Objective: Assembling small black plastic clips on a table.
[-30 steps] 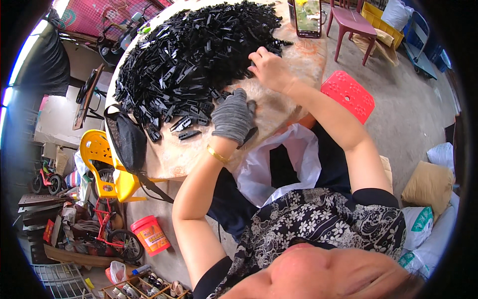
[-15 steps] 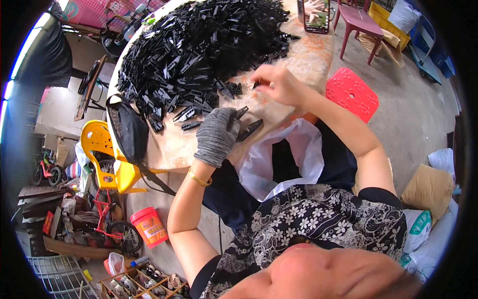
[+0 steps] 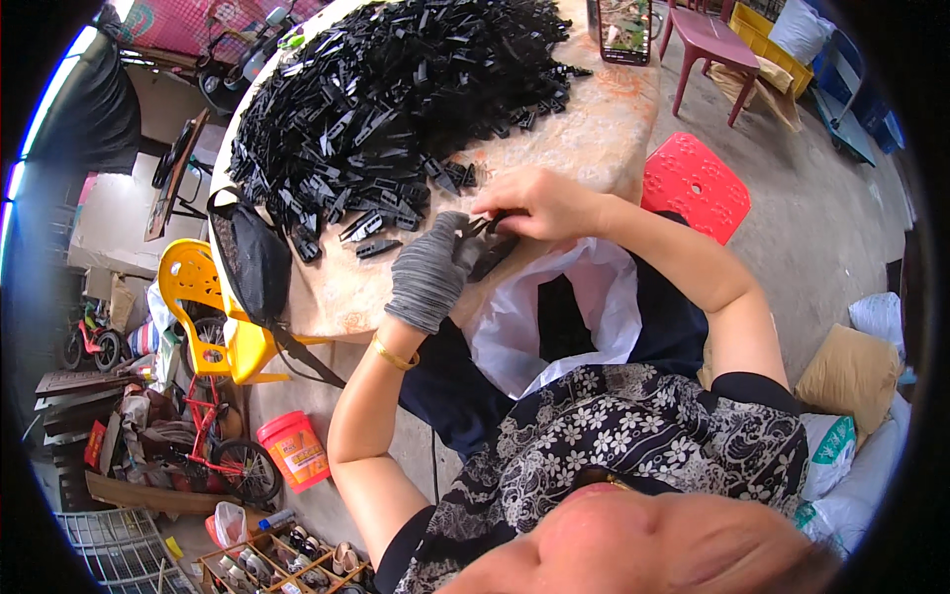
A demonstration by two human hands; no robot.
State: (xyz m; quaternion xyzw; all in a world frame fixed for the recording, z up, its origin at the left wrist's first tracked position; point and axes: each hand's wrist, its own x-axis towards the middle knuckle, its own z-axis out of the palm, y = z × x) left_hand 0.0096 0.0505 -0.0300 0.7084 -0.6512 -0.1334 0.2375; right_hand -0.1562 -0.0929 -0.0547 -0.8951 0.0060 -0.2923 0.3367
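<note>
My left hand, in a grey knitted glove, is closed around a long black plastic clip at the near edge of the table. My bare right hand meets it from the right. Its thumb and fingers are pinched at the clip's upper end, on a small dark piece too hidden to name. Beyond my hands spreads a large heap of black plastic clips. Loose clips lie just left of the glove. Below the table edge, an open white plastic bag hangs over my lap.
A phone stands at the table's far right. A black bag hangs at the left edge by a yellow chair. Right of the table are a red stool and a maroon chair. A red bucket sits on the floor.
My right hand has come down and left from above the table to meet my left hand at the clip. The left hand has stayed nearly in place. The phone's picture has changed.
</note>
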